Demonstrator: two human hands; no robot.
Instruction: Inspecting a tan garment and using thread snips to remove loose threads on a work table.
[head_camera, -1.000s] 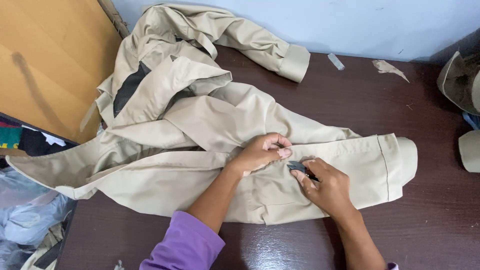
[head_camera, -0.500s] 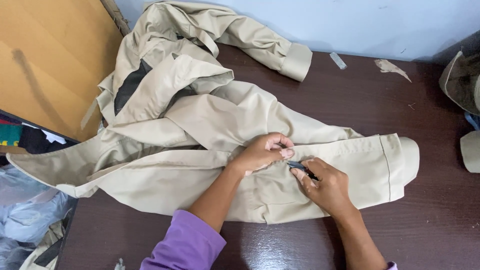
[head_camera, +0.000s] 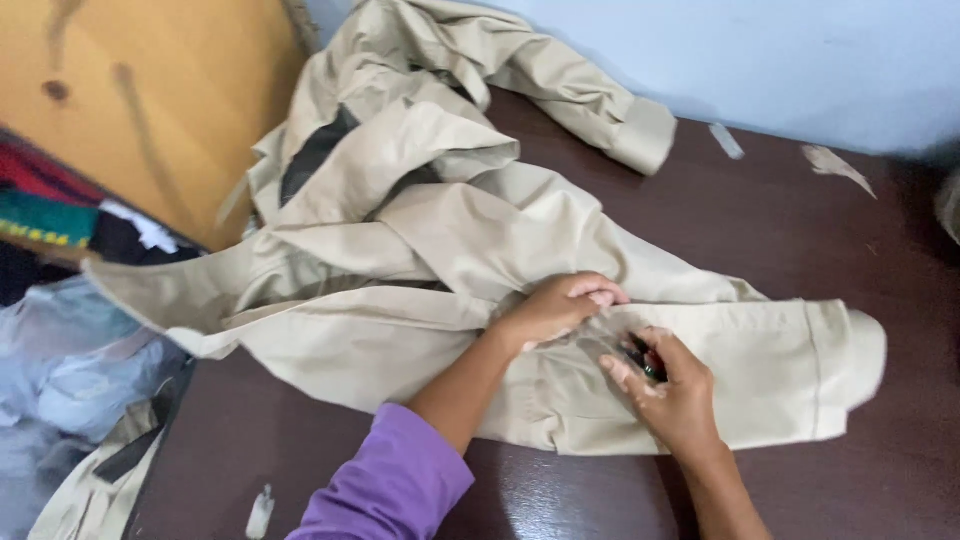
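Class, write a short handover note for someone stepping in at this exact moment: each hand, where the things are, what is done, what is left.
Left hand: pressed on the beige jacket, pinching the cloth on its sleeve.
Right hand: fingers closed around a small dark tool, its tip on the sleeve beside the left hand.
Jacket: spread crumpled across the dark table, other sleeve toward the wall.
Done: cannot tell; no finished work shows.
Left: the spot between both hands is in work.

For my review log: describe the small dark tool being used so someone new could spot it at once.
Start at the dark brown table and the beige jacket spread over it. Follow the jacket's lower sleeve to where the two hands meet. In the right hand sits a small dark tool, the only black thing on that pale sleeve.
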